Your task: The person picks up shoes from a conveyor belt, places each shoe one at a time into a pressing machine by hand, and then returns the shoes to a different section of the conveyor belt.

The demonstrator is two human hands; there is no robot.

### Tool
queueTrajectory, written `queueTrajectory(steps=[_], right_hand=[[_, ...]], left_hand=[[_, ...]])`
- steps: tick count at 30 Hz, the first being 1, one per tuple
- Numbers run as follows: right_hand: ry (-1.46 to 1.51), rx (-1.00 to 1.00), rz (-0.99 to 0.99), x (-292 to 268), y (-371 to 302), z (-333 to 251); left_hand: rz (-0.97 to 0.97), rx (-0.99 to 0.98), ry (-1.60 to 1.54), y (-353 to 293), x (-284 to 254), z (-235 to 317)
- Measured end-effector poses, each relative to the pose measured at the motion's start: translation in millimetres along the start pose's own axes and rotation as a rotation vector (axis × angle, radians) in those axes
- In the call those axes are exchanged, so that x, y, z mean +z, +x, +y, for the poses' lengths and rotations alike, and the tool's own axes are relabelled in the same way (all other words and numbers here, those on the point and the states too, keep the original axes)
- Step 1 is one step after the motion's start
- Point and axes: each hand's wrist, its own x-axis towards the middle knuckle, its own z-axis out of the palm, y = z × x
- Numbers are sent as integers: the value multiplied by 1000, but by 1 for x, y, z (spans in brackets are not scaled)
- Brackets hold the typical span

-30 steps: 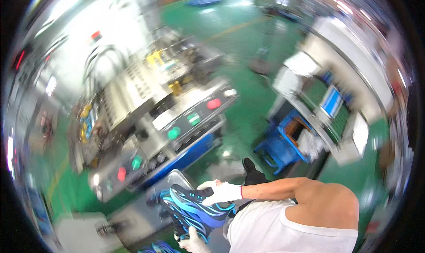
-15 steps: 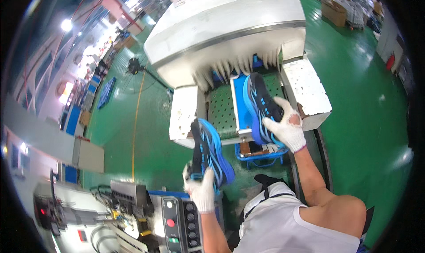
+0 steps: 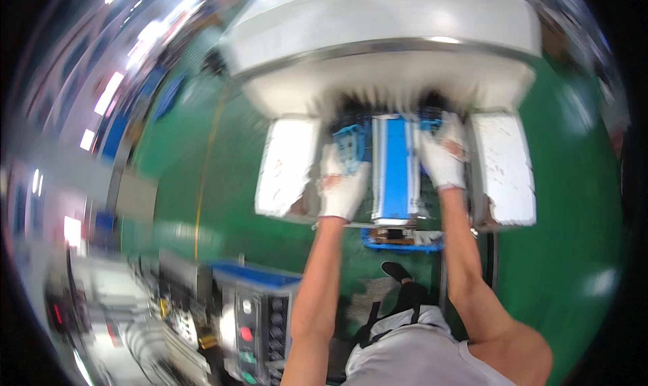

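Observation:
My left hand, in a white glove with reddish stains on it, grips the near end of a blue and black shoe. The shoe points into the opening of a white machine, at its fringed curtain, left of a blue centre strip. On the strip's right side, my right hand, gloved too, is closed round a second blue shoe. That shoe is mostly hidden by the hand and the fringe. Motion blurs the fingers of both hands.
White side ledges with chipped paint flank the opening. Under its front edge is a blue basket with odds and ends. A control panel with buttons stands at the lower left. A blue pallet lies on the green floor.
Both hands have carried the shoes forward into the machine's opening, one on each side of the blue strip. My left hand came up from beside the control panel. The view has shifted.

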Motion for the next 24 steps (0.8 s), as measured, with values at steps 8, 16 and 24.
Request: queueTrajectory(steps=[8, 16, 24], right_hand=[[667, -298, -1361, 9, -303, -43], [-232, -1064, -1819, 29, -485, 5], [-681, -1055, -1725, 43, -515, 52]], left_hand=[[-21, -535, 6, -402, -89, -103], [1470, -1861, 566, -1010, -160, -29], [1490, -2349, 165, -1099, -101, -67]])
